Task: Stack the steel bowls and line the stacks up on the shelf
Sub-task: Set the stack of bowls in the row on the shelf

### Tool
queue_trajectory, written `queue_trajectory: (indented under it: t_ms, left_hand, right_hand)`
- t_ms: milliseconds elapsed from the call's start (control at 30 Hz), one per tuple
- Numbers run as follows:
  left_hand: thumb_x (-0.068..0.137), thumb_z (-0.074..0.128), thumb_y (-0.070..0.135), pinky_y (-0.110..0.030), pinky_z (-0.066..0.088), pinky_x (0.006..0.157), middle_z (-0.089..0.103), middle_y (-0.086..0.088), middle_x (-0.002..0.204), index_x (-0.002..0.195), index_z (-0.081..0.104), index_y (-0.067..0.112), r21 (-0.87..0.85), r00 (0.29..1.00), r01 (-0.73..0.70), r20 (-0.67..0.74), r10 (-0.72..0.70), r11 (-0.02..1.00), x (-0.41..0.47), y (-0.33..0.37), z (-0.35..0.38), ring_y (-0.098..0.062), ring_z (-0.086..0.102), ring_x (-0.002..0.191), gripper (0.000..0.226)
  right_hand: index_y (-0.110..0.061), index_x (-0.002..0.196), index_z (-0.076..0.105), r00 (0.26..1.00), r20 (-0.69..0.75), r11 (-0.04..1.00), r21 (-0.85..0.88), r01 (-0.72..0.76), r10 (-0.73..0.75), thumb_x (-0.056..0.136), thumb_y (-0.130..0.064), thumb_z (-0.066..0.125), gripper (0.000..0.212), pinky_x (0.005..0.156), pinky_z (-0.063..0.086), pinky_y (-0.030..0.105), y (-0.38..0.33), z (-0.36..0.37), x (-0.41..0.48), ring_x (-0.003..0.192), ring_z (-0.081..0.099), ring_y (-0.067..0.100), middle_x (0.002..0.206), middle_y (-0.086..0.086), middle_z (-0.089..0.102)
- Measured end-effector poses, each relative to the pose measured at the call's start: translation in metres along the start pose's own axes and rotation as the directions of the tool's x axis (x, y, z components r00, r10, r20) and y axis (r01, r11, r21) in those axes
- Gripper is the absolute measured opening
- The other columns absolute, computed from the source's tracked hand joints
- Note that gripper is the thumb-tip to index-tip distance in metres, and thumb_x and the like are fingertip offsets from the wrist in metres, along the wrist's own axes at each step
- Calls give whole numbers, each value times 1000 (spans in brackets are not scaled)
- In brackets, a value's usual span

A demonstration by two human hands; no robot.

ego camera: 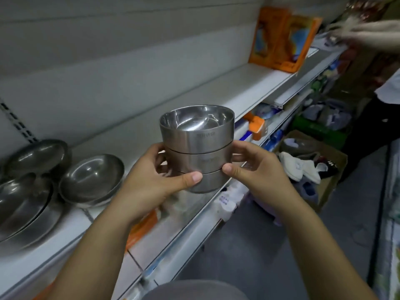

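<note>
Item: stack [197,148] of three nested steel bowls, held in the air near the front edge of the shelf [216,87].
Hold: my left grip [160,180] and right grip [257,167] both clasp the stack's sides, thumbs on the near wall.
Step, as I judge it: stacking done, placing pending.
Next move: set the stack down level, in line beside the loose bowls [91,178] at the shelf's left end.
Marking: a stamp on the top bowl's wall, too blurred to read.

Upright stack of three steel bowls [198,148]
</note>
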State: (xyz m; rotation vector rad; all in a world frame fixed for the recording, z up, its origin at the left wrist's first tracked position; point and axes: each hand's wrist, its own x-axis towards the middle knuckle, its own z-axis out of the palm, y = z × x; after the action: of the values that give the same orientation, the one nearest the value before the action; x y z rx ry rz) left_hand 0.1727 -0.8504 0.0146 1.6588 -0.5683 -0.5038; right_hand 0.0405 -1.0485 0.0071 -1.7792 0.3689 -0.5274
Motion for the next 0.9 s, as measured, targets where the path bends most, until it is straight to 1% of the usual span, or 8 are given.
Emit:
queue_trajectory:
  t_ms: [100, 200, 400, 567, 633, 733, 833, 900]
  left_hand:
    - [50, 98, 37, -17, 55, 86, 72, 12, 120, 129, 60, 29, 59, 999, -39, -1, 39, 997, 47, 7, 2, 2, 68, 106, 88]
    - [53, 94, 31, -8, 52, 77, 71, 12, 119, 129, 61, 27, 69, 998, -62, -4, 63, 996, 87, 13, 8, 5, 67, 104, 83]
    - [50, 94, 31, -18, 54, 90, 71, 14, 117, 125, 61, 29, 83, 996, -47, -69, 53, 995, 148, 5, 29, 4, 67, 105, 81]
    - [60, 96, 20, -12, 53, 84, 70, 18, 118, 127, 62, 30, 120, 983, -33, -174, 54, 992, 191, -4, 50, 6, 66, 105, 75]
    - [60, 97, 24, -16, 53, 88, 70, 20, 121, 128, 63, 33, 146, 975, -30, -213, 61, 989, 208, -4, 58, 6, 64, 111, 76]
    - [61, 96, 25, -3, 50, 75, 69, 20, 122, 131, 62, 31, 155, 956, -7, -288, 52, 988, 233, -3, 73, 10, 60, 112, 77]
    - [63, 96, 27, -2, 47, 71, 67, 20, 125, 132, 60, 31, 163, 938, 9, -343, 48, 987, 258, -4, 90, 12, 56, 112, 78]
    - [64, 95, 26, 0, 47, 70, 67, 20, 123, 132, 60, 30, 152, 923, 16, -383, 44, 988, 274, -6, 100, 14, 56, 110, 77]
  right_hand:
    - [-32, 123, 68, 1000, 3, 1000, -12, 24, -24, 83, -11, 81, 47, 86, 56, 22, 7, -9, 46, 106, 67, 1, 111, -13, 74]
    - [-29, 130, 66, 1000, 4, 999, -36, 23, -23, 85, -9, 80, 51, 90, 56, 23, 21, -16, 84, 108, 67, -1, 113, -16, 74]
    - [-24, 138, 63, 997, 74, 995, -94, 34, -27, 87, -9, 78, 55, 103, 52, 37, 48, -40, 152, 117, 66, 5, 121, -14, 73]
    - [-28, 141, 60, 985, 168, 993, -104, 51, -33, 84, -26, 80, 60, 108, 50, 52, 75, -57, 216, 124, 63, 10, 129, -13, 70]
    - [-28, 139, 62, 977, 210, 993, -99, 57, -36, 86, -16, 80, 57, 109, 50, 48, 81, -65, 242, 123, 63, 7, 128, -14, 71]
    - [-31, 136, 64, 957, 286, 990, -118, 79, -43, 86, -14, 80, 55, 107, 51, 44, 88, -79, 282, 123, 62, 5, 126, -16, 71]
    - [-49, 120, 63, 932, 355, 983, -132, 127, -73, 85, -13, 80, 52, 101, 51, 25, 94, -94, 320, 114, 64, -5, 111, -32, 71]
    - [-50, 116, 61, 916, 391, 982, -118, 148, -91, 86, -10, 79, 53, 99, 49, 18, 99, -101, 343, 114, 64, -5, 109, -33, 71]
